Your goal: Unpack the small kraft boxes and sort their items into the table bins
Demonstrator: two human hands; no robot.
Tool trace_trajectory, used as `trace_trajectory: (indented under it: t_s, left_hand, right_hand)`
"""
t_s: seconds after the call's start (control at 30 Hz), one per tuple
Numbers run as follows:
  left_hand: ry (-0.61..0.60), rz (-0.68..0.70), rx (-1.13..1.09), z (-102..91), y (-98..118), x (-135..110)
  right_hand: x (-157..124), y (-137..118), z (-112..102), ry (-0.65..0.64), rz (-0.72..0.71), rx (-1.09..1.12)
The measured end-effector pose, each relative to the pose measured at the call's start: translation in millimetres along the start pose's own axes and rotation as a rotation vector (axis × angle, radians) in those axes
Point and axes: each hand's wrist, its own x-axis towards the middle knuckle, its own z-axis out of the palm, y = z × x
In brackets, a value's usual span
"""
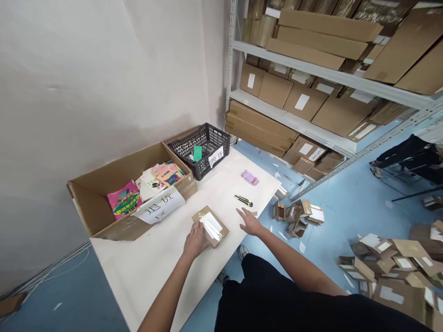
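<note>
A small flat cardboard box [222,225] with a white label and shiny clear tape lies on the white table [145,272]. My left hand [194,240] grips its left edge, with the fingertips on its top face. Over the table's right edge, my right hand [250,222] is open with its fingers apart and nothing in it. Just beyond those fingers lies a yellow-green and black utility knife [243,200]. A small brown scrap [254,213] sits by the right hand. Farther back on the table is a blurred purple-pink item [249,177].
An open carton [81,203] of colourful books [124,199] and a black plastic crate [221,140] with a green item [197,153] stand along the wall. Shelves [294,120] hold many cartons. Opened boxes [384,263] litter the blue floor. A person's leg [398,150] shows far right.
</note>
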Motion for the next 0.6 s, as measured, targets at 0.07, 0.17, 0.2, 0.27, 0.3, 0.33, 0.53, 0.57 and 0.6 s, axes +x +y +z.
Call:
trace_trajectory:
  t_s: [0.07, 0.17, 0.2, 0.27, 0.3, 0.33, 0.53, 0.57, 0.6]
  left_hand:
    - [-0.022, -0.079, -0.046, 4.5, -1.0, 9.6]
    - [-0.042, -0.165, -0.128, 14.3, 1.1, 16.4]
    - [-0.045, -0.191, -0.155, 17.4, 2.7, 16.4]
    - [-0.046, -0.239, -0.197, 21.9, 7.0, 14.6]
    - [-0.042, -0.257, -0.215, 23.1, 9.6, 13.4]
    - [-0.035, -0.269, -0.233, 23.7, 12.4, 12.4]
    - [-0.063, -0.362, -0.294, 21.7, 31.5, 15.0]
    - [-0.078, -0.385, -0.299, 21.3, 34.3, 15.8]
    - [-0.092, -0.405, -0.302, 20.8, 37.0, 16.2]
  right_hand:
    - [5.6, 14.7, -8.3, 0.015, 0.042, -0.01]
    - [19.0, 37.7, -11.7, -0.004, 0.1, -0.004]
    - [24.7, 45.3, -11.3, -0.019, 0.108, 0.001]
    - [38.6, 60.7, -10.1, -0.044, 0.112, 0.011]
    - [46.9, 68.5, -9.6, -0.051, 0.115, 0.016]
    - [56.4, 76.3, -9.2, -0.059, 0.121, 0.02]
    - [125.7, 115.6, -4.2, -0.149, 0.195, -0.019]
    - [136.3, 119.5, -1.4, -0.163, 0.21, -0.035]
    - [145.7, 122.6, 2.0, -0.17, 0.224, -0.054]
